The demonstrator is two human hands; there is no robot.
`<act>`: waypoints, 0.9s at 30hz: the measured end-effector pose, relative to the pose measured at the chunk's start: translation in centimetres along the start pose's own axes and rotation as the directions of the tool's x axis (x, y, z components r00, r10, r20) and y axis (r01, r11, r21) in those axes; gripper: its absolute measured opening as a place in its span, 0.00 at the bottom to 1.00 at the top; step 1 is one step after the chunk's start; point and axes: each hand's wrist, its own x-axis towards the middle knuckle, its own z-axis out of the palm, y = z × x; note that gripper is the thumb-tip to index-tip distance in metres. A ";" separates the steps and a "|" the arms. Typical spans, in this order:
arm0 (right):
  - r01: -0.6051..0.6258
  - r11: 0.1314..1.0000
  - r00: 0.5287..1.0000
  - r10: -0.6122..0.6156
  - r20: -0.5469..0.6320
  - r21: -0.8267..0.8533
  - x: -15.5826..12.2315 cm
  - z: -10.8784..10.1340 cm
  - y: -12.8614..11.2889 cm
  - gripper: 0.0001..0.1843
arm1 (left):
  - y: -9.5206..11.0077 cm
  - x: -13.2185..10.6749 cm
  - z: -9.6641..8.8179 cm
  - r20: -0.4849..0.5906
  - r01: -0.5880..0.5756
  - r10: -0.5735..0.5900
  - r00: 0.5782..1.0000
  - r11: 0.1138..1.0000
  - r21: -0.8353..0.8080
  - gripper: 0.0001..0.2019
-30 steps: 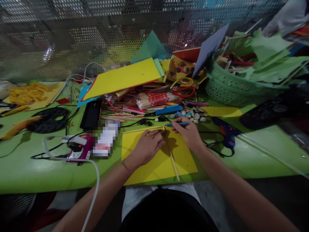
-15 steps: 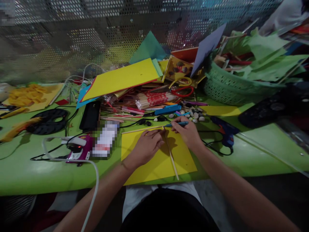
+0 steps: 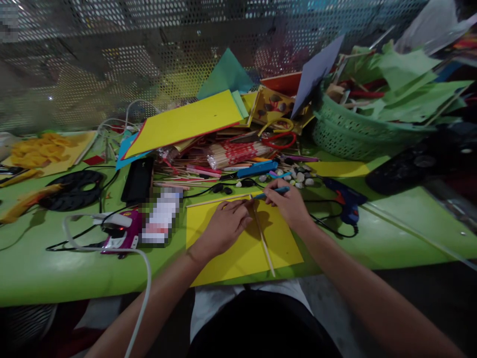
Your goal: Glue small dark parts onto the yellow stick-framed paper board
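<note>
A yellow sheet [image 3: 223, 263] of card lies at the table's front edge. Along its far edge runs a thin wooden stick [image 3: 203, 203], and a second wooden stick [image 3: 266, 246] slants toward me, its far end close to the first. My left hand [image 3: 225, 226] rests on the sheet with its fingers stretched flat, the fingertips at the far stick near where the two sticks meet. In a pinch grip, my right hand [image 3: 285, 204] holds a slim blue pen [image 3: 280, 190], its tip pointing left at that meeting point. The tip itself is too small to make out.
Behind the sheet lie pebbles [image 3: 300, 177], a blue cutter [image 3: 257, 169] and bundled sticks [image 3: 238, 154]. A glue gun [image 3: 346, 201] is at right, below a green basket [image 3: 346, 129]. Left are a phone [image 3: 163, 217], a magenta power strip [image 3: 124, 231] and a white cable [image 3: 147, 283].
The whole view has shifted slightly. Both hands, the pen and the sticks keep nearly the same places on the yellow sheet.
</note>
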 end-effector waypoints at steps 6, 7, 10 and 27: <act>-0.005 1.000 1.000 0.005 0.003 0.014 -0.1 -0.1 0.2 0.07 | 0.0 0.0 0.0 0.001 0.006 -0.006 1.000 1.000 0.006 0.10; -0.005 1.000 1.000 0.005 0.004 0.020 -0.1 -0.1 0.2 0.07 | 0.0 -0.1 0.0 0.003 0.006 -0.006 1.000 1.000 0.007 0.10; -0.023 0.999 1.000 0.023 -0.004 0.028 -0.1 0.0 0.0 0.07 | 0.0 -0.1 0.1 0.002 0.008 -0.008 1.000 1.000 0.007 0.10; 0.005 1.000 1.000 -0.005 0.009 0.004 -0.3 -0.3 -0.3 0.07 | -0.2 0.1 0.2 0.016 0.009 -0.009 1.000 1.000 0.024 0.12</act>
